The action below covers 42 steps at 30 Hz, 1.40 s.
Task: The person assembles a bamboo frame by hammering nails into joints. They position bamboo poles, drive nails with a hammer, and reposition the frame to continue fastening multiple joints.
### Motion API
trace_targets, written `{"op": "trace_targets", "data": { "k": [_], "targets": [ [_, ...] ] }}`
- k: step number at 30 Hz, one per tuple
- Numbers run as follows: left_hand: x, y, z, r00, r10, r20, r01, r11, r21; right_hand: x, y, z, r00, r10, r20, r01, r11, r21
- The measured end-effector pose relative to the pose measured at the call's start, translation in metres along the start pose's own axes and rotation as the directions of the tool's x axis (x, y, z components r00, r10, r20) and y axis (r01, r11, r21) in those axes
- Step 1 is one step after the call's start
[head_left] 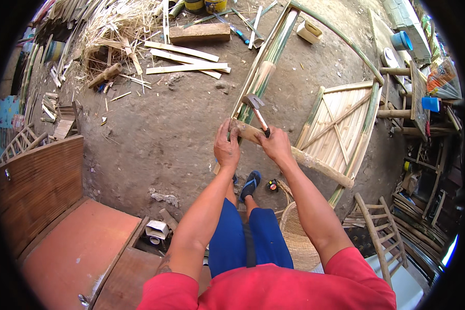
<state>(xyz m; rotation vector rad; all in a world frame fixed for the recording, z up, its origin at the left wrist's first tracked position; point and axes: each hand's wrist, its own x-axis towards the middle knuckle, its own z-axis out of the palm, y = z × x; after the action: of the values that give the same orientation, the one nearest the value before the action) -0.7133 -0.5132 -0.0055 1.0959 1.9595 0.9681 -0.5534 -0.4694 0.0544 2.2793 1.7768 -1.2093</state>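
Note:
My right hand (275, 143) is closed round the dark grip of a claw hammer (254, 105). The hammer's metal head is up, just above the end of a bamboo pole (315, 163). My left hand (226, 145) grips that pole's near-left end, thumb and fingers pressed against it; whether a nail is between them is too small to tell. The pole lies across the lower end of a bamboo frame (266, 75) with split green poles and a curved arch. Within the frame, at its right, sits a slatted bamboo panel (338, 124) with crossed braces.
Sawn wood strips (186, 62), a wood block (199, 33) and a handsaw (237, 32) lie at the back. An orange-topped wooden cabinet (88, 243) stands at left. Near my sandalled feet are a tape measure (273, 184) and a woven basket (297, 235). A bamboo ladder-like rack (382, 235) stands right.

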Motion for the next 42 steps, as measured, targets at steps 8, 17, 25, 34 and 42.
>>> {"op": "trace_targets", "data": {
  "k": [8, 17, 25, 34, 42],
  "targets": [
    [0.001, 0.006, 0.002, 0.998, -0.041, -0.05, 0.042, 0.999, 0.031, 0.008, 0.0, -0.007, 0.997, -0.072, 0.011, 0.072, 0.997, 0.042],
    [0.001, 0.009, 0.0, 0.997, -0.061, -0.054, 0.062, 0.998, 0.015, -0.057, 0.0, -0.028, 0.961, -0.259, -0.093, 0.27, 0.951, 0.152],
    [0.0, -0.001, 0.004, 0.998, -0.037, -0.059, 0.037, 0.999, 0.012, -0.135, -0.019, -0.093, 0.43, -0.796, -0.426, 0.891, 0.299, 0.341],
    [0.0, 0.006, -0.001, 0.997, -0.063, -0.04, 0.067, 0.994, 0.09, -0.12, -0.023, -0.084, 0.773, -0.578, -0.259, 0.623, 0.769, 0.141],
    [0.003, 0.008, -0.001, 0.997, -0.015, -0.07, 0.021, 0.996, 0.091, -0.1, -0.029, -0.066, 0.922, -0.384, -0.053, 0.385, 0.923, 0.012]
  ]
}}
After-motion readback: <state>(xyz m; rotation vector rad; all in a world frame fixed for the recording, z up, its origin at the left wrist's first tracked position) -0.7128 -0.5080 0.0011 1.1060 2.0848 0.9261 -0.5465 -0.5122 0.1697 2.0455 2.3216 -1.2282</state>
